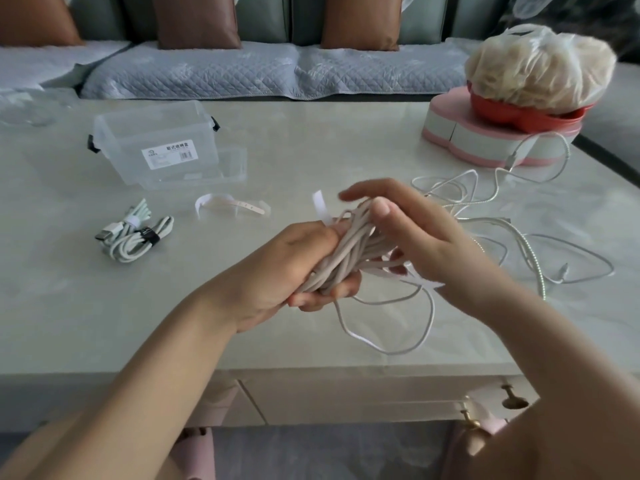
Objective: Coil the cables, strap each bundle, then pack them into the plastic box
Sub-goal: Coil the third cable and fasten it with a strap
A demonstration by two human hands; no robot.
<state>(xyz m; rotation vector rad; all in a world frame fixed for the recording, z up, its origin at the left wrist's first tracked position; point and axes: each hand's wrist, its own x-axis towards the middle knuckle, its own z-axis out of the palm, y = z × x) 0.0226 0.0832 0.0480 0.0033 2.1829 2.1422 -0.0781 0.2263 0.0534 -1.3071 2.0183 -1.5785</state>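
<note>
My left hand [294, 268] grips a coiled bundle of beige cable [349, 252] above the middle of the table. A white strap [320, 209] sticks up behind the bundle, and its other end runs out under my right hand. My right hand [412, 233] holds the bundle from the right, thumb on top and fingers curled around it. Two strapped white cable bundles [133, 235] lie at the left. The clear plastic box [156, 140] stands open behind them, its lid [221, 171] leaning beside it. Loose white and silver cables [512, 237] sprawl to the right.
Spare straps [232, 206] lie in front of the box. A pink-and-white stand [485, 143] with a red bowl and a bagged bundle sits at the back right. A grey sofa with brown cushions runs behind the table. Drawers with knobs are below the front edge.
</note>
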